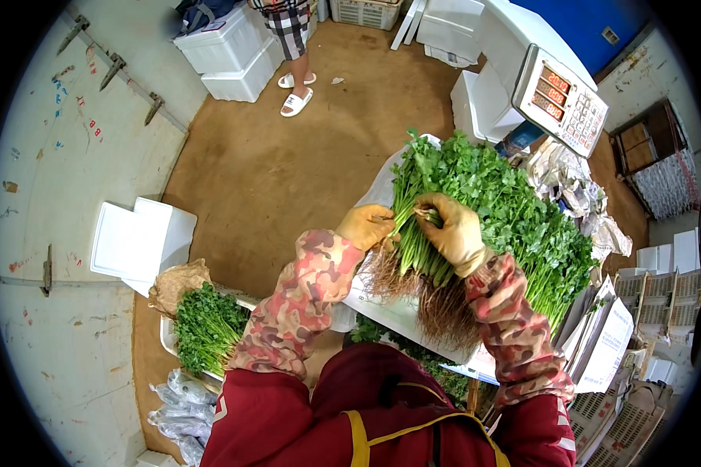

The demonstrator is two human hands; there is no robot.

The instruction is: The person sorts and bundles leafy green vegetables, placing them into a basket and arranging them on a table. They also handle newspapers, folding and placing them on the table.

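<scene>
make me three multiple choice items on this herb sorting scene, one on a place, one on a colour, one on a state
1. Where does the weighing scale stand?
A. upper right, beyond the herbs
B. lower left, by the bags
C. on the brown floor by the sandals

2. What colour are the gloves on both hands?
A. blue
B. yellow
C. white

3. What state is the bunch of leafy herbs in?
A. lying untouched
B. sealed in a bag
C. gripped at the stems by both hands

Answers: 1 A, it sits above the herb pile at right. 2 B, the left hand and right hand wear yellow gloves. 3 C, both hands close on the stems above the roots.
</scene>
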